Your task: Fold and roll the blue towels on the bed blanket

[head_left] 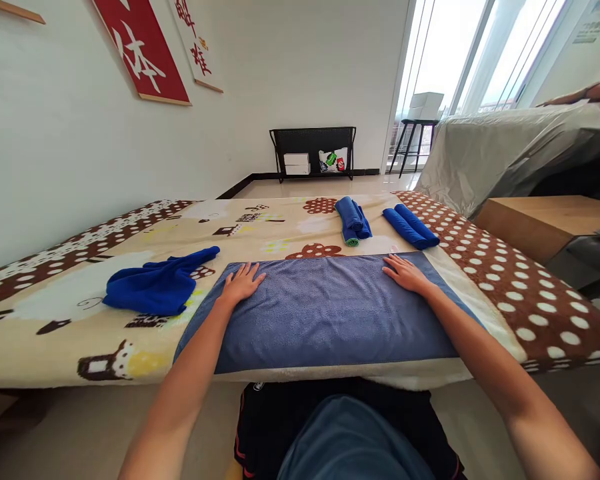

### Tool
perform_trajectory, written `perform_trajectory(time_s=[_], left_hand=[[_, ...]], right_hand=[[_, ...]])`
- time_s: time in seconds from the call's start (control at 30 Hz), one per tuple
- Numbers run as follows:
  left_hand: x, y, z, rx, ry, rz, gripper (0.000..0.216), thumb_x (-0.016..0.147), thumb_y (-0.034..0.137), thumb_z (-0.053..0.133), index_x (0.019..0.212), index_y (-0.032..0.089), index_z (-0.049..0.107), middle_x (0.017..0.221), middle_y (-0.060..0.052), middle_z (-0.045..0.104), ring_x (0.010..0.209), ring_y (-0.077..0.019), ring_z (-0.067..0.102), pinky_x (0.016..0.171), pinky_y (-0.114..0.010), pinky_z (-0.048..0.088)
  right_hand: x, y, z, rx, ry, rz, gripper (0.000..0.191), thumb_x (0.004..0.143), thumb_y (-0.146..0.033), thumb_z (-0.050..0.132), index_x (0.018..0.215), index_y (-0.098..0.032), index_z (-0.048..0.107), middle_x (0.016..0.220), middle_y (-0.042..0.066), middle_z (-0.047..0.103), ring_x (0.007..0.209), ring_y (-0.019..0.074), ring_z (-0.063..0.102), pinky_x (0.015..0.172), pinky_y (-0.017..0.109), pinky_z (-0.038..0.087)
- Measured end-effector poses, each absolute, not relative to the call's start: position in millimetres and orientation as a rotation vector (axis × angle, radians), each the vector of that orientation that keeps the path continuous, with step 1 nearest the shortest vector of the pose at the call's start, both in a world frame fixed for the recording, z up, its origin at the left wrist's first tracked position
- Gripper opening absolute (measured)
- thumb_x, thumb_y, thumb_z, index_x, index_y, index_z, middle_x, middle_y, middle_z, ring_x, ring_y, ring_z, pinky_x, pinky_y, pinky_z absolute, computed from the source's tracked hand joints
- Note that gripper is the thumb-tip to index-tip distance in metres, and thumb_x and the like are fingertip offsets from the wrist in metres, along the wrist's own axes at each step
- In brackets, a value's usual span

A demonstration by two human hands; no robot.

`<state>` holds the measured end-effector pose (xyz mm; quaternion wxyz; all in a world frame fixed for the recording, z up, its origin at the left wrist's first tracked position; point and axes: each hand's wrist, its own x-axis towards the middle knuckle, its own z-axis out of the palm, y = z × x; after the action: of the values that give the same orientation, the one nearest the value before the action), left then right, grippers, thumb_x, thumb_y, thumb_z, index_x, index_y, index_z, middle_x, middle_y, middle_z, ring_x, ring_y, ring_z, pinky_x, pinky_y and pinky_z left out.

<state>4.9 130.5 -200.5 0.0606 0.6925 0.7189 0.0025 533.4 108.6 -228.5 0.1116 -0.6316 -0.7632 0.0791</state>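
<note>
A grey-blue towel (pixel 325 310) lies spread flat on the patterned blanket (pixel 260 223) in front of me. My left hand (pixel 243 281) rests flat on the towel's far left corner, fingers stretched out. My right hand (pixel 404 272) lies flat on the far right corner, fingers apart. Neither hand holds anything.
A crumpled bright blue cloth (pixel 155 285) lies left of the towel. Two rolled blue cloths (pixel 353 220) (pixel 411 225) sit at the far side. A wooden table (pixel 545 220) and a covered piece of furniture (pixel 500 150) stand to the right, where another person's arm (pixel 580 95) shows. A black rack (pixel 313 152) is by the wall.
</note>
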Motion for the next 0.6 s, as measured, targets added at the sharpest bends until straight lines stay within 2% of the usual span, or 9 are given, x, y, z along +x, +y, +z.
perform_trajectory(time_s=[0.1, 0.2, 0.3, 0.4, 0.5, 0.6], left_hand=[[-7, 135, -206, 2.035, 2.296, 0.070, 0.074, 0.099, 0.062, 0.015, 0.161, 0.023, 0.024, 0.169, -0.012, 0.009, 0.156, -0.0350, 0.009, 0.120, -0.066, 0.010], [-4, 140, -210, 1.992, 2.330, 0.088, 0.077, 0.098, 0.062, 0.015, 0.160, 0.017, 0.027, 0.167, -0.018, 0.012, 0.155, -0.0393, 0.011, 0.116, -0.071, 0.015], [16, 148, -211, 2.003, 2.280, 0.080, 0.081, 0.097, 0.064, 0.017, 0.158, 0.012, 0.031, 0.165, -0.024, 0.016, 0.153, -0.0421, 0.015, 0.114, -0.072, 0.020], [57, 153, -215, 2.096, 2.153, 0.082, 0.081, 0.096, 0.068, 0.019, 0.158, 0.017, 0.031, 0.166, -0.021, 0.018, 0.153, -0.0409, 0.017, 0.114, -0.070, 0.022], [110, 151, -222, 2.219, 2.016, 0.102, 0.080, 0.096, 0.067, 0.022, 0.159, 0.018, 0.027, 0.167, -0.019, 0.014, 0.154, -0.0407, 0.012, 0.116, -0.069, 0.018], [156, 146, -228, 2.365, 1.854, 0.139, 0.070, 0.101, 0.055, 0.021, 0.159, 0.017, 0.026, 0.168, -0.016, 0.013, 0.156, -0.0333, 0.011, 0.121, -0.061, 0.015]], right_hand=[[548, 119, -231, -2.064, -2.026, 0.186, 0.069, 0.104, -0.055, 0.019, 0.155, -0.013, 0.036, 0.162, 0.017, 0.029, 0.153, 0.0305, 0.021, 0.123, 0.056, 0.016], [538, 127, -232, -2.180, -1.888, 0.174, 0.072, 0.103, -0.056, 0.016, 0.155, -0.009, 0.035, 0.161, 0.022, 0.030, 0.152, 0.0348, 0.022, 0.120, 0.061, 0.018], [501, 134, -232, -2.153, -1.912, 0.179, 0.075, 0.103, -0.058, 0.015, 0.153, -0.006, 0.036, 0.161, 0.023, 0.029, 0.152, 0.0357, 0.022, 0.120, 0.058, 0.018], [444, 137, -234, -2.021, -2.059, 0.189, 0.073, 0.103, -0.058, 0.020, 0.153, -0.007, 0.038, 0.161, 0.022, 0.029, 0.151, 0.0341, 0.023, 0.121, 0.053, 0.019], [386, 135, -236, -1.858, -2.211, 0.182, 0.062, 0.103, -0.046, 0.027, 0.154, -0.011, 0.037, 0.163, 0.017, 0.027, 0.152, 0.0299, 0.023, 0.122, 0.050, 0.019], [349, 133, -235, -1.700, -2.334, 0.175, 0.057, 0.102, -0.035, 0.031, 0.155, -0.015, 0.035, 0.164, 0.011, 0.027, 0.153, 0.0234, 0.021, 0.124, 0.043, 0.018]])
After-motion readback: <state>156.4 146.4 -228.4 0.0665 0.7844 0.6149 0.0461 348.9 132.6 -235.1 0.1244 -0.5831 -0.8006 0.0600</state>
